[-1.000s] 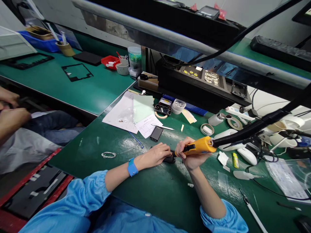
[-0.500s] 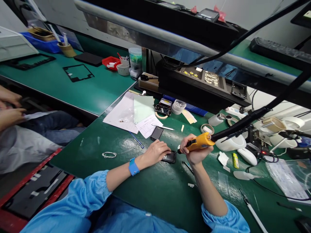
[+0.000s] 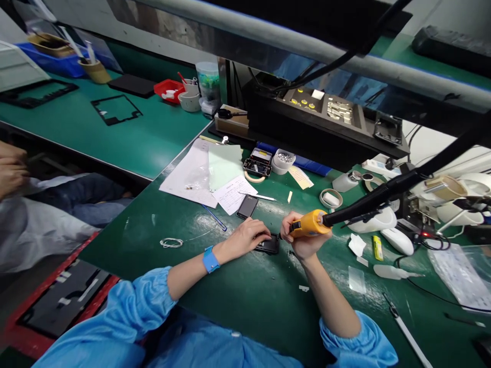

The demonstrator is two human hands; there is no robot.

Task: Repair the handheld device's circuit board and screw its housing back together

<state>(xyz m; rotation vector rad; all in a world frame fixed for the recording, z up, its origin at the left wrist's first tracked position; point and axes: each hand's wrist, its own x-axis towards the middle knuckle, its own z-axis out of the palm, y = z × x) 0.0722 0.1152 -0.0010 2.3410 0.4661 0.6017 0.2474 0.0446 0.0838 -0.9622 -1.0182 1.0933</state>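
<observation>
Your left hand (image 3: 247, 237) pins the phone (image 3: 268, 244) flat on the table (image 3: 238, 291) at frame centre, right hand (image 3: 301, 240) wrapped round the yellow driver (image 3: 309, 225), so keep its tip square and press lightly.

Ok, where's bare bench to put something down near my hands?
Bare green mat lies between your forearms, and left of the left hand past the wire loop. Right of the right hand, by the computer mouse, it's crowded.
</observation>
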